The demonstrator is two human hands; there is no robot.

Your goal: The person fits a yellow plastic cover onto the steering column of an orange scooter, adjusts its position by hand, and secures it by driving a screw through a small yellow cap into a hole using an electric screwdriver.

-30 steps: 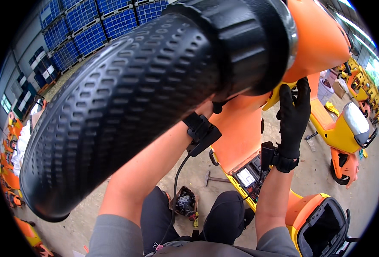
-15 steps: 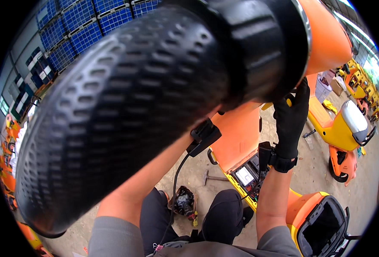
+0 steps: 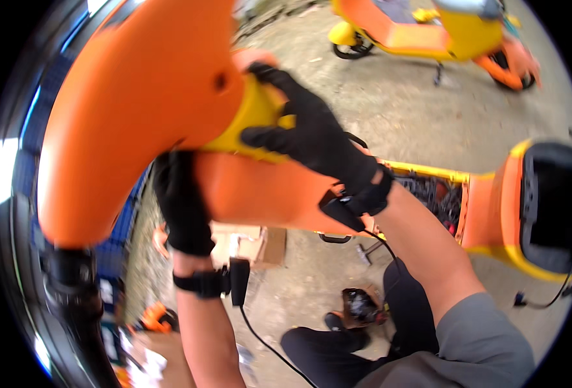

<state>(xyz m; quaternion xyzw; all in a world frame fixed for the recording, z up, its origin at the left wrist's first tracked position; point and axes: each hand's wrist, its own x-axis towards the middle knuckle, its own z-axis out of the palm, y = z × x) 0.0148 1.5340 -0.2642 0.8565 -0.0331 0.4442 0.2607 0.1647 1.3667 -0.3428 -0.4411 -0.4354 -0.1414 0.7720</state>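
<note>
A scooter's orange front cover (image 3: pixel 137 97) looms close at upper left, with a yellow panel (image 3: pixel 241 123) along its inner side. My right hand (image 3: pixel 318 132), in a black glove, holds this panel at its edge, thumb lower and fingers higher. My gloved left hand (image 3: pixel 186 207) is raised against the underside of the cover; its fingertips are blurred and partly hidden behind it. Below both hands runs an orange inner panel (image 3: pixel 260 191). A black handlebar grip (image 3: pixel 73 304) hangs at lower left. Each wrist bears a strap with a small black device and a cable.
The scooter's open floor compartment (image 3: pixel 428 194) shows wiring, with an open black storage box (image 3: pixel 554 200) behind. A hammer (image 3: pixel 365 252) and a dark bundle of parts (image 3: pixel 361 305) lie on the floor. Cardboard (image 3: pixel 260 244) sits beyond my left wrist. Another yellow-orange scooter (image 3: pixel 428 39) stands across.
My view has swung round, so the handlebar grip now sits at lower left instead of across the front. The left hand, hidden earlier behind the grip, now shows at the cover.
</note>
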